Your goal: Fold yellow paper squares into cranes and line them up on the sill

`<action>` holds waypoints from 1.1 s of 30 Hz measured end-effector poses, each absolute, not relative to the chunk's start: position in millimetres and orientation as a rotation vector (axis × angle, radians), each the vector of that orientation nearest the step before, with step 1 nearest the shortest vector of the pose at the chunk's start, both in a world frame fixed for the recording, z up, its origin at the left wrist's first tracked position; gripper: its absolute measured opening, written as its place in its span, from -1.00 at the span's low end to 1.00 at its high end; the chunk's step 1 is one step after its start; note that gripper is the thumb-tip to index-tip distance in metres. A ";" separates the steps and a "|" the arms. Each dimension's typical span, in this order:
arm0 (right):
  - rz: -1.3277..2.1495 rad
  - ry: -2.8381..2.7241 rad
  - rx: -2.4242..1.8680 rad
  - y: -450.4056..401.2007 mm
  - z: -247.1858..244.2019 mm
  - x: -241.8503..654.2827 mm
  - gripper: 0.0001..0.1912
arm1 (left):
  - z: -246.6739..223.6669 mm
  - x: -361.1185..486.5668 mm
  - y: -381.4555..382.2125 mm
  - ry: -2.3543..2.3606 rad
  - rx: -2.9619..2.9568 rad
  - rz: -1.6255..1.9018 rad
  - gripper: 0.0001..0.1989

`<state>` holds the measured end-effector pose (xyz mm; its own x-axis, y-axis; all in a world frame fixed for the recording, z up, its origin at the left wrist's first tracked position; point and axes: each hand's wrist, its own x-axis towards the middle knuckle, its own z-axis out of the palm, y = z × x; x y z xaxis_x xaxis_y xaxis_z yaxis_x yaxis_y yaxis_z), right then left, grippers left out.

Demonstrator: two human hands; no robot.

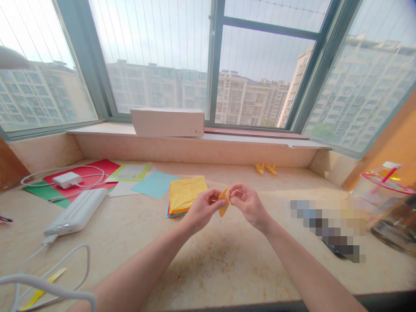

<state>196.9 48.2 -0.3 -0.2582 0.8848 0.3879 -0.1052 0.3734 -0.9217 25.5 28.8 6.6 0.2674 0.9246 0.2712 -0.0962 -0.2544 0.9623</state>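
A small folded yellow paper piece (223,209) is held up over the counter between my hands. My left hand (208,206) pinches it from the left side, thumb across its front. At its right edge, the closed thumb and fingers of my right hand (245,201) grip the paper's upper part. Just behind my left hand lies a stack of square paper (186,193), yellow on top with other colours showing at its edge. Two folded yellow paper cranes (260,167) stand at the back of the counter, right of my hands.
Coloured paper sheets (155,184) lie at the back left beside a charger (67,179) and a power bank (78,212). White cables (48,286) loop at the front left. A pixelated object (328,229) and a drink cup (373,193) are right. A white box (167,122) sits on the sill.
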 end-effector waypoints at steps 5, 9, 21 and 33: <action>0.860 -1.694 -0.831 49.1 1.0 203.8 -0.91 | 5.1 25.0 31.4 0.827 1.455 1.215 -0.71; 0.646 -1.836 -0.843 45.6 4.0 206.3 -0.95 | 6.9 24.0 31.9 0.824 1.430 1.208 -0.68; 0.421 -1.822 -0.794 40.2 2.5 200.4 -0.83 | 9.0 21.0 31.2 0.993 1.163 1.375 -0.51; 0.445 -1.916 -0.765 40.4 0.7 199.1 -0.87 | 9.1 25.9 25.7 0.893 1.179 1.232 -0.65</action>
<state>199.1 40.4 0.7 -0.3153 0.6792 0.6628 0.3174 0.7337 -0.6008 25.9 25.7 9.1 0.1586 0.9830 0.0928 -0.2176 -0.0569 0.9744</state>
